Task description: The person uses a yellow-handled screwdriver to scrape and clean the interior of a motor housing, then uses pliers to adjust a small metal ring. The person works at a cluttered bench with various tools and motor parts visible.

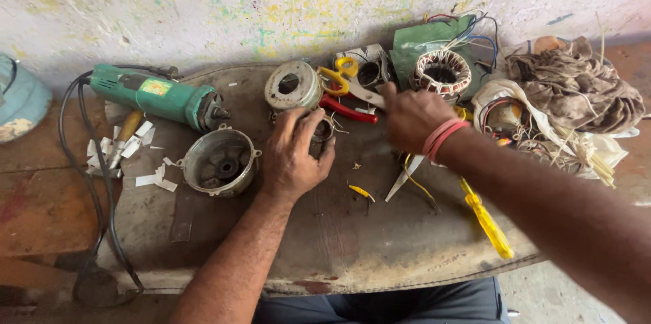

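My left hand (293,154) lay cupped over a small round metal part (321,128) at the middle of the worn board (339,242), fingers curled about its rim so that most of it was hidden; I judged it a loose clasp rather than a firm clamp. My right hand (410,117), with red bands at the wrist, hovered just right of that part, fingers bent downward; I could not tell whether it held anything.

As far as I could judge, the work was in mid-course: the motor lay in pieces, nothing reassembled. Just above the part sat a round grey end cover (291,85); to its right were yellow-handled scissors (337,76) and red-handled pliers (347,110). Further right stood a wound stator (441,71), copper coils showing, against a green card (424,39) with loose wires. Left of the part lay an open bell-shaped housing (220,161), and beyond it a green angle grinder (159,97) bearing a small yellow-green label on its body, with its black cord looping down. White paper scraps (146,154) were strewn near the housing. Below and right of the part lay a yellow screwdriver (487,222) and a pale blade-like strip (401,181). At the far right sat a heap of rags and wire (576,100).
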